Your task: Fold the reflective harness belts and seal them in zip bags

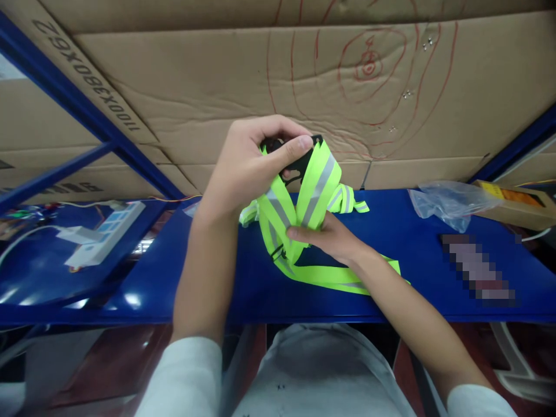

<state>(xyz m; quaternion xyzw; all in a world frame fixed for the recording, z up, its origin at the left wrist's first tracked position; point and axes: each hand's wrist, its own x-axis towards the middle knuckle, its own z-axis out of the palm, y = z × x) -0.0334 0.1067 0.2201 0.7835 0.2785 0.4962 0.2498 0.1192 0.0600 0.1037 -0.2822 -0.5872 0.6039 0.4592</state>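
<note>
A neon-yellow reflective strap harness (319, 188) with grey stripes hangs over the blue table (391, 243). My left hand (252, 159) is raised and closed around its black plastic buckle (299, 165) at the top of the straps. My right hand (328, 234) is lower, fingers pinched on the straps where they bunch together. Loose loops of strap trail onto the table under my right forearm.
A white power strip (104, 231) with cables lies at the left. A crumpled clear plastic bag (449, 202) and a flat cardboard box (516, 202) sit at the right. Cardboard sheets (260, 75) with red scribbles line the wall behind; blue frame bars (78, 110) run at left.
</note>
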